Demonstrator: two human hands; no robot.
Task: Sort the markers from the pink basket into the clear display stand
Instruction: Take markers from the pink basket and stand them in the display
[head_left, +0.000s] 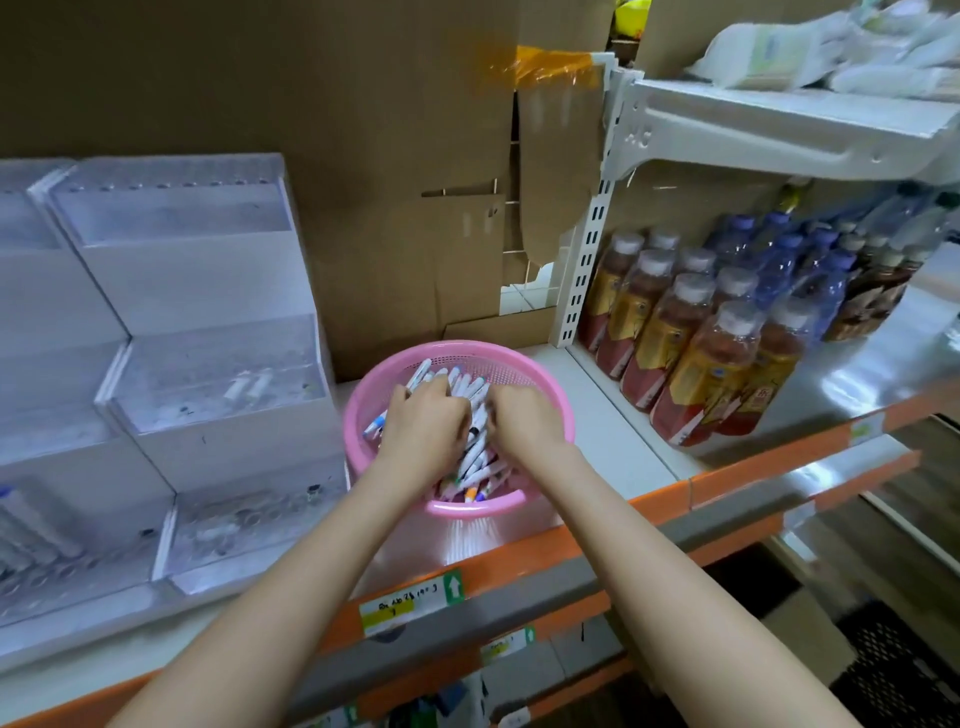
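The left hand (423, 422) and right hand (525, 422) dig into white colour-capped markers (480, 452) in the round pink plastic basket (460, 346), lower centre. Neither grip's closure shows. Overfull handfuls could spill before reaching the clear stepped display stand (208, 291), left.

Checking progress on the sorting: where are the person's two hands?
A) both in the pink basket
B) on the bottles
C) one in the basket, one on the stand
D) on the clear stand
A: left hand and right hand both reach into the pink basket, onto the markers.
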